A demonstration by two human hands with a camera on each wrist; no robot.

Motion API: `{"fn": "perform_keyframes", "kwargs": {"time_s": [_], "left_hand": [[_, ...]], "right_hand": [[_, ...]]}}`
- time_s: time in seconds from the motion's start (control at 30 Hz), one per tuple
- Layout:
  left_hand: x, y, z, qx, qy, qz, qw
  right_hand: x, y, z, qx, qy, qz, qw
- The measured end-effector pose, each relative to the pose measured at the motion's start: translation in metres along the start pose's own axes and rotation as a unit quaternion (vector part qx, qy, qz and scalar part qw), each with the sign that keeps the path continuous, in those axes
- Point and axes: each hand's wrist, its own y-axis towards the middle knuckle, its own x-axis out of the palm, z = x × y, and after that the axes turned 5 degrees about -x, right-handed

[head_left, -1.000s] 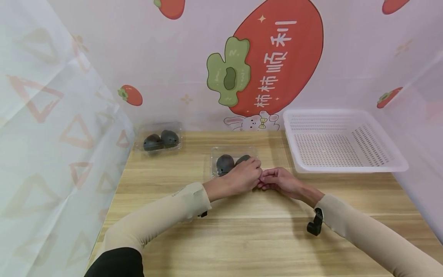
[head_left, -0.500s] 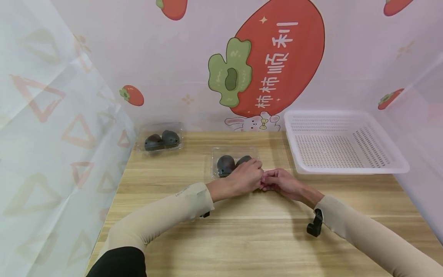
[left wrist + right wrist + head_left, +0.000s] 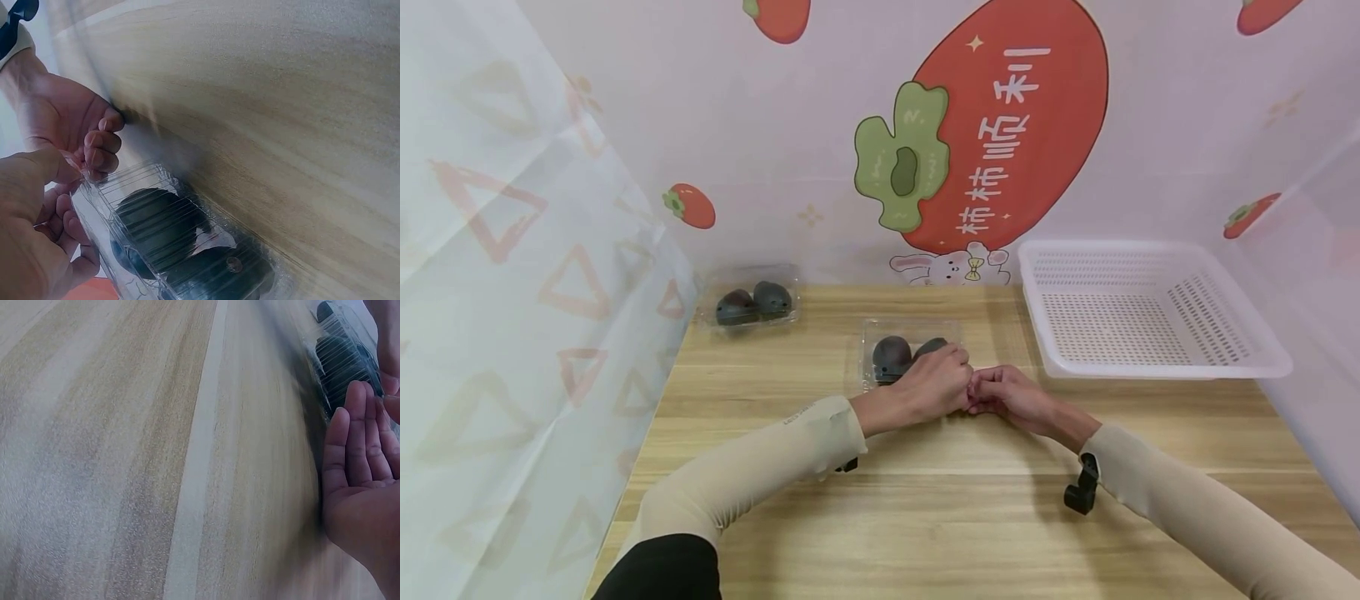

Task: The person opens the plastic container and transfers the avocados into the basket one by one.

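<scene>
While both hands meet at the near right corner of a clear plastic clamshell box (image 3: 910, 354), the box itself sits on the wooden table (image 3: 955, 517) about midway across, left of the white slotted basket (image 3: 1150, 308). Inside the box lie two dark, round fruits (image 3: 891, 355), seen through the ribbed lid in the left wrist view (image 3: 164, 222). Curled over the box's right end, the left hand (image 3: 928, 385) has its thumb and fingers closed on the plastic edge (image 3: 37, 206). Touching the left hand at the box corner, the right hand (image 3: 1011, 396) has its fingers bent in toward the rim; the left wrist view shows its fingertips (image 3: 103, 140) folded at the plastic, though whether they actually pinch it is hard to make out. From the right wrist view the right hand's fingers (image 3: 356, 444) lie close together just beside the box (image 3: 340, 353). Well apart at the far left of the table lies a second clear box (image 3: 748, 302) with two dark fruits.
</scene>
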Motion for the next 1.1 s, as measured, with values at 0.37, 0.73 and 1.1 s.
{"fn": "perform_keyframes", "kwargs": {"time_s": [0.37, 0.73, 1.1], "left_hand": [[0.0019, -0.0002, -0.0032, 0.009, -0.009, 0.006, 0.9999], [0.0006, 0.0006, -0.0073, 0.008, -0.083, 0.013, 0.9964], [-0.0044, 0.0004, -0.0082, -0.002, -0.095, 0.024, 0.9952]], "right_hand": [[0.0026, 0.0007, 0.0008, -0.016, -0.002, 0.002, 1.0], [-0.0003, 0.0018, 0.0039, -0.015, 0.004, 0.006, 1.0], [0.0018, 0.0012, 0.0022, -0.008, -0.002, 0.013, 1.0]]}}
